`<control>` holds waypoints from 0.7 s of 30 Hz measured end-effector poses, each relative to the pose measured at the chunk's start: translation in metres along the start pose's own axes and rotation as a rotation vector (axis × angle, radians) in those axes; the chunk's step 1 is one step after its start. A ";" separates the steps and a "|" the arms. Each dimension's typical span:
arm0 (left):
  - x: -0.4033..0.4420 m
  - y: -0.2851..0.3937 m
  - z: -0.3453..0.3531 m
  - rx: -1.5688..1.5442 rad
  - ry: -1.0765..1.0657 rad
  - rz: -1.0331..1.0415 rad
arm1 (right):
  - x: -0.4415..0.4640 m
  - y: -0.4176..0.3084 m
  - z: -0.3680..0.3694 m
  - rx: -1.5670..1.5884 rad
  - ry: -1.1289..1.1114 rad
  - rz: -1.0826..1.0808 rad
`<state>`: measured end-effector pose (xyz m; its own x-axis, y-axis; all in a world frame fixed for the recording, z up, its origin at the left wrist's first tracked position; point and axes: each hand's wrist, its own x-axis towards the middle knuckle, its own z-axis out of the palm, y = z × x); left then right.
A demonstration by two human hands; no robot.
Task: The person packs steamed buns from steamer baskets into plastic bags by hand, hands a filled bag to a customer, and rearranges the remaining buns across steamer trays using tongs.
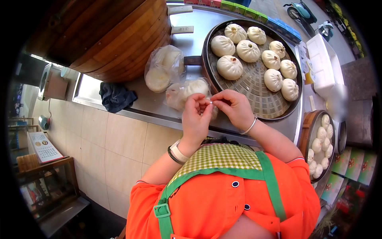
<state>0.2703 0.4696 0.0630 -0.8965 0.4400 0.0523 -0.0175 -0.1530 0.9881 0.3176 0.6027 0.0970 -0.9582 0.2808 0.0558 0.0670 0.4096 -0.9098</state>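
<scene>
My left hand and my right hand meet fingertip to fingertip at the counter's near edge. Both are closed in a pinch on a small whitish bit, which looks like the top of a clear plastic bag. Pale buns show through this bag, which lies just beyond and partly under my hands. Behind it and to the left rests another plastic bag with round buns inside. To the right of my hands is a round steamer tray with several pleated steamed buns on its woven base.
A tall wooden steamer stands at the back left. A dark cloth hangs over the metal counter's edge. At the right are a second steamer of smaller buns and a white foam box. Colourful boxes line the back edge.
</scene>
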 end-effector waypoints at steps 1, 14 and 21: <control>0.000 0.001 0.000 -0.026 0.008 0.012 | 0.000 0.000 -0.001 -0.042 -0.016 -0.032; 0.007 0.012 -0.011 0.673 -0.120 0.518 | 0.019 0.011 -0.022 0.786 -0.481 0.631; 0.007 0.024 -0.018 0.725 -0.150 0.386 | 0.015 -0.005 -0.026 0.179 -0.339 0.361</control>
<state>0.2561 0.4532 0.0841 -0.7117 0.5941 0.3749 0.6143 0.2674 0.7424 0.3099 0.6271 0.1132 -0.9212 0.0676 -0.3832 0.3890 0.1760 -0.9042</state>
